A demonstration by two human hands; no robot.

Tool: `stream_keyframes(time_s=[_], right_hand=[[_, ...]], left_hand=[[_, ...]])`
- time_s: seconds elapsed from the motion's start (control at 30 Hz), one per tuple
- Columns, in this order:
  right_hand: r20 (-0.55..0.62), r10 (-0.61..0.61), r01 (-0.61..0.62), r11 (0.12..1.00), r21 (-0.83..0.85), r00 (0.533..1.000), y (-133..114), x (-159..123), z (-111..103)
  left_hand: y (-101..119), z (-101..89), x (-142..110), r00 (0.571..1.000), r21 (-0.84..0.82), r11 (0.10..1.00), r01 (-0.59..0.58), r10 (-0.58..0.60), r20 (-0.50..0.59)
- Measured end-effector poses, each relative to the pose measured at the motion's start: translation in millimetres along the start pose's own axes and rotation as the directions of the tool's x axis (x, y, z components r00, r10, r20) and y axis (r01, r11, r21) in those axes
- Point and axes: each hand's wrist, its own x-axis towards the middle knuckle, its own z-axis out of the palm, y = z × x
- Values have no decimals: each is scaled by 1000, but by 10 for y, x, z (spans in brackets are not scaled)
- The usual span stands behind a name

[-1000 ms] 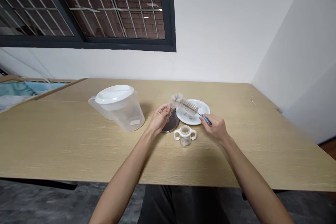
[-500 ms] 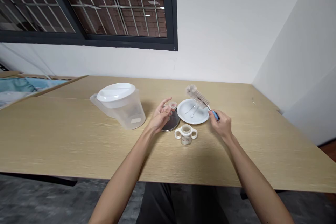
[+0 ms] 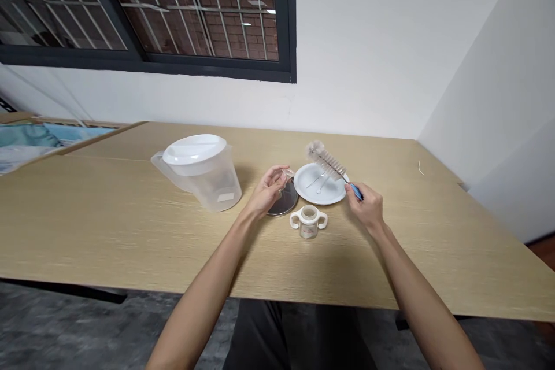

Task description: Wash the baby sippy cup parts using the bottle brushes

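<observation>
My right hand (image 3: pixel 366 203) is closed around the blue handle of a bottle brush (image 3: pixel 326 159), whose pale bristles point up and left above a white plate (image 3: pixel 300 192). Thin, light-coloured sticks lie on that plate. In the fingers of my left hand (image 3: pixel 267 191) is a small clear ring-shaped piece (image 3: pixel 287 173), partly hidden by the fingers. Beneath this hand a dark round disc (image 3: pixel 284 202) rests on the table, touching or close to the plate. A small baby bottle with two white handles (image 3: pixel 309 228) stands upright and uncapped between my hands, nearer to me.
A translucent pitcher with a white lid (image 3: pixel 212 182) stands left of my left hand. The wooden table (image 3: pixel 108 225) meets a white wall under a barred window. A thin pale strip (image 3: pixel 420 168) lies far right. Blue and white cloths (image 3: pixel 47 139) are at the far left.
My left hand has turned the clear ring piece, so it now shows more edge-on, and its fingers have curled in. The brush in my right hand has hardly moved.
</observation>
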Motion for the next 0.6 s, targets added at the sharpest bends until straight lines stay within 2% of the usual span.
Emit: stream_keyframes(time_s=[0.1, 0.2, 0.37, 0.6], right_hand=[[-1, -9, 9, 1000, 3, 1000, -8, 2, -2], [-9, -14, 14, 1000, -4, 1000, -13, 4, -4], [-8, -20, 20, 1000, -1, 1000, -15, 1, -3], [-11, -29, 29, 1000, 7, 1000, -29, -2, -3]], left_hand=[[-45, -21, 41, 996, -39, 999, 0, -4, -84], [-48, -20, 59, 993, -87, 996, 0, -11, -120], [-17, -9, 45, 991, -143, 989, 27, -45, -123], [-117, -67, 51, 994, -46, 999, 28, -33, -103]])
